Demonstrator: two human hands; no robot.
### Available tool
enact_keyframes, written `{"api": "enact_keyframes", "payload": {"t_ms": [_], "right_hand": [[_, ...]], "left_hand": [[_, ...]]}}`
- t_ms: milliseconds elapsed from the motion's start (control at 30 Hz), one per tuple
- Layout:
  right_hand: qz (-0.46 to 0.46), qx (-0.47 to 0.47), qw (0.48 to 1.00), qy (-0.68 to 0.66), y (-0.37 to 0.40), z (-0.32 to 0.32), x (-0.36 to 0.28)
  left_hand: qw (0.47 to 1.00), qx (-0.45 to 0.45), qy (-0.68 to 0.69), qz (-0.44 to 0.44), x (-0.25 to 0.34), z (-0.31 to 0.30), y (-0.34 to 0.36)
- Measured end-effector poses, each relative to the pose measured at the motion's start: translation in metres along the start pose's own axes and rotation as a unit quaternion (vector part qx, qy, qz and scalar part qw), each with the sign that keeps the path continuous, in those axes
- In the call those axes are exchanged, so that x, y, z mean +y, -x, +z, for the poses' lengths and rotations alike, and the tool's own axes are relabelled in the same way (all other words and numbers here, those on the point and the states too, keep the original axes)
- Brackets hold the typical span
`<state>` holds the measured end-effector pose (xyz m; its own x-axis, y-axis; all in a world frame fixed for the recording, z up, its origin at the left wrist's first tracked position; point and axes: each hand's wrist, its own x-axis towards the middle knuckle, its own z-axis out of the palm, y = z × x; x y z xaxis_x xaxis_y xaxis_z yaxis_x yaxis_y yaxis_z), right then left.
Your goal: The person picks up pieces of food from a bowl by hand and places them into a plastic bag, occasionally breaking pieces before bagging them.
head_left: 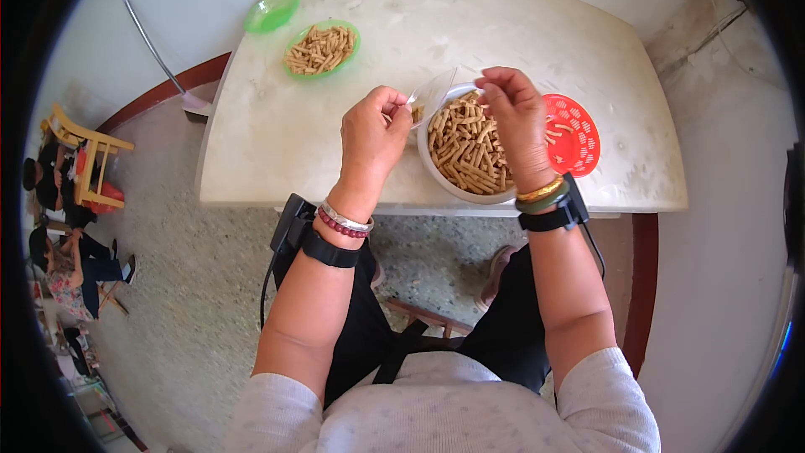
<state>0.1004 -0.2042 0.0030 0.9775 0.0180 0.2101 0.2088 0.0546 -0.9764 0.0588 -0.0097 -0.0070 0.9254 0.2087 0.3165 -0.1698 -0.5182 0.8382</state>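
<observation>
My left hand (pixel 377 136) pinches a clear plastic bag (pixel 434 94) at the left rim of a white bowl. Something brown shows low in the bag, close to my fingertips. The white bowl (pixel 429 164) is heaped with short, light-brown stick snacks (pixel 470 147). Above the bowl's right side is my right hand (pixel 513 122), its thumb and fingers drawn together. What is between those fingertips, if anything, I cannot make out. A red plastic basket (pixel 589 147), partly behind my right hand, holds a few loose sticks.
Further back on the pale table (pixel 402 17) stand a green plate (pixel 358 42) piled with sticks and another green dish (pixel 272 11). A wooden chair (pixel 96 164) is on the floor at left, where other people sit. Walls border the table behind and at right.
</observation>
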Motion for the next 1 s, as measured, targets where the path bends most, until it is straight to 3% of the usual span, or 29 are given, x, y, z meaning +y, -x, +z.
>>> {"api": "enact_keyframes", "payload": {"t_ms": [67, 133, 200, 267, 333, 400, 533, 600, 733, 800, 900, 1000], "right_hand": [[0.013, -0.008, 0.998, 0.054, -0.002, -0.025, 0.007], [-0.017, -0.118, 0.947, 0.298, 0.005, -0.043, 0.016], [-0.028, -0.136, 0.931, 0.338, 0.019, -0.042, 0.008], [-0.079, -0.198, 0.869, 0.447, 0.026, -0.046, 0.011], [-0.073, -0.201, 0.865, 0.453, 0.029, -0.048, 0.011], [-0.069, -0.212, 0.850, 0.478, 0.030, -0.052, 0.013], [-0.079, -0.184, 0.815, 0.543, 0.037, -0.042, 0.019], [-0.127, -0.168, 0.797, 0.566, 0.038, -0.040, 0.026], [-0.103, -0.167, 0.799, 0.569, 0.039, -0.043, 0.028], [-0.064, -0.214, 0.816, 0.533, 0.038, -0.047, 0.024], [-0.084, -0.226, 0.803, 0.545, 0.040, -0.047, 0.019], [-0.108, -0.223, 0.810, 0.531, 0.040, -0.045, 0.018]], "left_hand": [[1.000, -0.014, -0.003, -0.005, 0.003, -0.002, 0.001], [1.000, -0.028, -0.007, -0.006, 0.007, -0.003, 0.002], [1.000, -0.016, -0.001, 0.004, 0.011, -0.004, 0.002], [1.000, 0.004, 0.024, 0.018, 0.015, -0.005, 0.004], [0.998, 0.025, 0.050, 0.032, 0.020, -0.008, 0.010], [0.988, 0.078, 0.055, 0.120, 0.029, -0.011, 0.018], [0.984, 0.049, 0.070, 0.154, 0.045, -0.012, 0.039], [0.979, 0.003, 0.097, 0.182, 0.050, -0.010, 0.047], [0.982, 0.021, 0.078, 0.173, 0.047, -0.010, 0.043], [0.981, 0.034, 0.096, 0.166, 0.042, -0.008, 0.040], [0.983, 0.035, 0.089, 0.158, 0.042, -0.006, 0.040], [0.979, -0.023, 0.056, 0.196, 0.045, 0.000, 0.049]]}}
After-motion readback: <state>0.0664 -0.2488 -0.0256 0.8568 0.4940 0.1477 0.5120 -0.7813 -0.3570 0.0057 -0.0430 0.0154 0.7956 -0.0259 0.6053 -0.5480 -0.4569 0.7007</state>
